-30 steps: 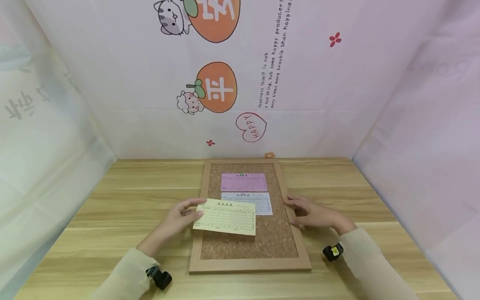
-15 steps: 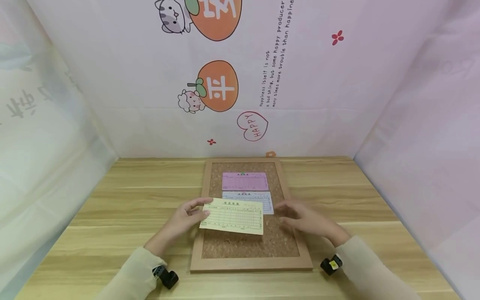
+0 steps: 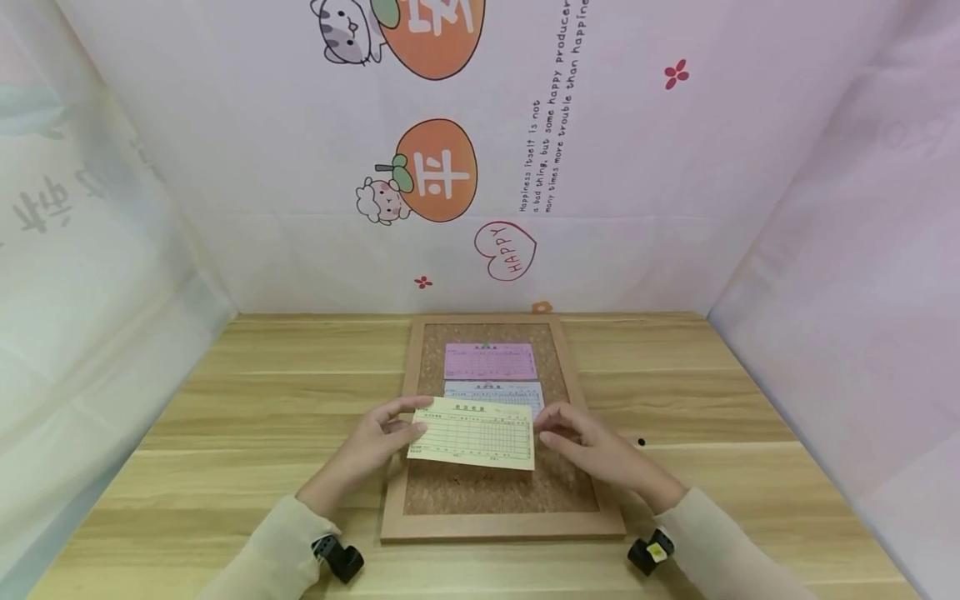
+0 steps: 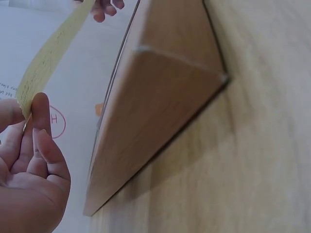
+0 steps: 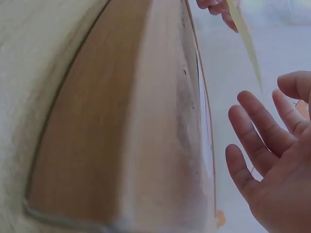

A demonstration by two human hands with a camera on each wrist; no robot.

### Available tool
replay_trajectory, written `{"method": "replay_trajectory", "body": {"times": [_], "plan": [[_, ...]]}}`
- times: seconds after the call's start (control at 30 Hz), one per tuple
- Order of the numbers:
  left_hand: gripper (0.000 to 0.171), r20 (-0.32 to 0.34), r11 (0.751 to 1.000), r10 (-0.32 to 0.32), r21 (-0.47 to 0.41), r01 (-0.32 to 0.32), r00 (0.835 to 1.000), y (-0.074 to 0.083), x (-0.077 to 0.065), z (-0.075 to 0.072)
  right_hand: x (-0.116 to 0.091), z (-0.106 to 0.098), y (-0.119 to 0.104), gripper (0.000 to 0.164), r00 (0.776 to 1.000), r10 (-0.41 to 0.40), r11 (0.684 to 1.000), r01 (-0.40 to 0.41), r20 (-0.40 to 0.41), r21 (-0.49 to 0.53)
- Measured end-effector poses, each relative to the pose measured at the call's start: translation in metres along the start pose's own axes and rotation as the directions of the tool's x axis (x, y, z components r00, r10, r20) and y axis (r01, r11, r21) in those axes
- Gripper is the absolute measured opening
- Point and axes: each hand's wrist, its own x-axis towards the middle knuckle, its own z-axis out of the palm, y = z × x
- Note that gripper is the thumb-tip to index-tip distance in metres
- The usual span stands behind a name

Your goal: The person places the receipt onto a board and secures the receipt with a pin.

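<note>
A yellow printed slip [image 3: 472, 435] is held above the lower half of a cork board [image 3: 502, 492] in a wooden frame. My left hand [image 3: 378, 437] pinches its left end between thumb and fingers; in the left wrist view the slip [image 4: 48, 56] curves up and away from that grip. At the slip's right edge is my right hand [image 3: 588, 446], its thumb and fingers spread apart around the edge without gripping it, as the right wrist view shows. A pink slip [image 3: 491, 362] and, below it, a white-blue slip [image 3: 517, 393] lie on the cork, the latter partly covered by the yellow one.
A green pin [image 3: 485, 344] marks the top of the pink slip. On the wooden table [image 3: 697, 400], right of the board, lies a small black item [image 3: 641, 442]. A printed curtain [image 3: 615, 250] stands behind and at both sides.
My right hand has left the frame's right edge and moved left to the yellow slip's right edge. The left hand has shifted the slip slightly right. The small black item has come into view.
</note>
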Motion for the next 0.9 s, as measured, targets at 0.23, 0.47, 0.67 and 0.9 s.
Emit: {"method": "replay_trajectory", "body": {"times": [0.23, 0.47, 0.67, 0.9], "plan": [[0.044, 0.02, 1.0, 0.013, 0.009, -0.013, 1.0, -0.001, 0.001, 0.005, 0.002, 0.006, 0.001, 0.02, 0.998, 0.056, 0.996, -0.057, 0.01, 0.068], [0.041, 0.043, 1.0, 0.005, -0.004, -0.005, 0.999, -0.002, 0.001, 0.008, 0.003, 0.009, -0.001, 0.015, 0.998, 0.062, 0.996, -0.062, -0.01, 0.061], [0.039, 0.044, 0.999, 0.005, 0.033, -0.007, 0.999, 0.0, 0.002, 0.01, 0.003, 0.009, 0.001, 0.014, 0.996, 0.078, 0.997, -0.077, -0.031, 0.031], [0.028, 0.076, 0.994, 0.024, 0.105, -0.032, 0.997, 0.002, 0.004, 0.012, 0.003, 0.007, 0.006, 0.012, 0.997, 0.075, 0.997, -0.075, -0.036, 0.014]]}}
